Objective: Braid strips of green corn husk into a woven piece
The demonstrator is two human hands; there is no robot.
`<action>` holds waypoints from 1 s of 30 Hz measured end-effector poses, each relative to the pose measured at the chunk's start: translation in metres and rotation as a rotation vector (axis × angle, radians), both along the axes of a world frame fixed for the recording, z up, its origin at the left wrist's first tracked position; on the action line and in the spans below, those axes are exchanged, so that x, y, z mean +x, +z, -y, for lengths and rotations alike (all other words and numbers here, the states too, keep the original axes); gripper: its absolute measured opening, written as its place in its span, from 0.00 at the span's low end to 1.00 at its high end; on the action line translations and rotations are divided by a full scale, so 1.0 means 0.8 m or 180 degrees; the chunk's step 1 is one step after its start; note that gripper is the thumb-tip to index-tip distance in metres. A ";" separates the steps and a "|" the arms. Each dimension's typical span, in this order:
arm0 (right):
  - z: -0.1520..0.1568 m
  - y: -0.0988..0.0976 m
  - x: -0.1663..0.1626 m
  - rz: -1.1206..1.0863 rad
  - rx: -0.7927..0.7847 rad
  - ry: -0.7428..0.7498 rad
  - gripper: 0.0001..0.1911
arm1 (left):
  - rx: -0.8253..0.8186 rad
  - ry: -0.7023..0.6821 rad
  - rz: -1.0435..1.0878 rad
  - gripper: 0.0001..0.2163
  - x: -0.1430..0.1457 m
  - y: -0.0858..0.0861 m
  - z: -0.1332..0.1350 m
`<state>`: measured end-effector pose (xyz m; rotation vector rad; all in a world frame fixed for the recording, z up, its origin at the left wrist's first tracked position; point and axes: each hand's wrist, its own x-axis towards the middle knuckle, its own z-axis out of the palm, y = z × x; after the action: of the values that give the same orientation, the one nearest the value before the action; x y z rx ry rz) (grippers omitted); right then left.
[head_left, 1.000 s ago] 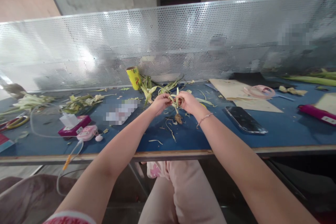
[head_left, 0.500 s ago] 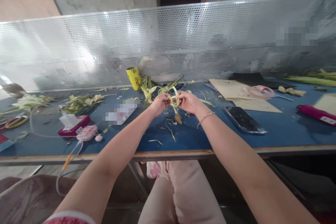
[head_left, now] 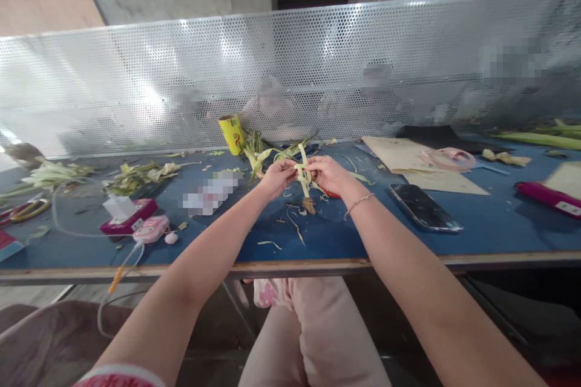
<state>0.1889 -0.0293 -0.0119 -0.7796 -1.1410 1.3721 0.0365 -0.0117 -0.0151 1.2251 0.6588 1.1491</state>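
My left hand (head_left: 279,178) and my right hand (head_left: 327,174) meet over the middle of the table, each with fingers pinched on pale green leaf strips (head_left: 303,170). The strips cross and fold over one another between the fingertips. Below them hangs or rests a small brown clump (head_left: 309,204), which looks like the base of the strips. Under my right hand a bit of a red object (head_left: 333,195) shows; most of it is hidden. Just beyond my left hand lie more loose green leaves (head_left: 256,157).
On the blue table (head_left: 254,236) lie a smartphone (head_left: 420,207) at right, brown paper sheets (head_left: 399,154), and a purple power strip (head_left: 129,217) with cables at left. A yellow roll (head_left: 232,135) stands before the perforated metal screen (head_left: 290,66). Scissors (head_left: 29,210) lie far left.
The strips between my fingers have shifted slightly and cross more clearly. My right hand has moved a little, and a red object now shows beneath it.
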 end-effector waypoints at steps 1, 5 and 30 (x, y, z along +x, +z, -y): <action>0.000 -0.001 -0.001 0.0035 0.0016 0.0003 0.07 | -0.0012 0.0007 0.0004 0.05 0.000 0.001 0.001; -0.002 -0.006 -0.003 0.0140 0.0100 -0.0073 0.07 | -0.0237 0.0053 0.0087 0.06 0.001 0.008 0.008; -0.001 -0.018 -0.036 0.0788 0.0793 -0.0873 0.08 | 0.0107 0.1206 -0.1010 0.06 0.016 -0.009 0.011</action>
<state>0.1598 -0.0282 -0.0262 -0.9027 -1.3130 0.9039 0.0493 -0.0205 -0.0220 1.3617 1.1522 1.2882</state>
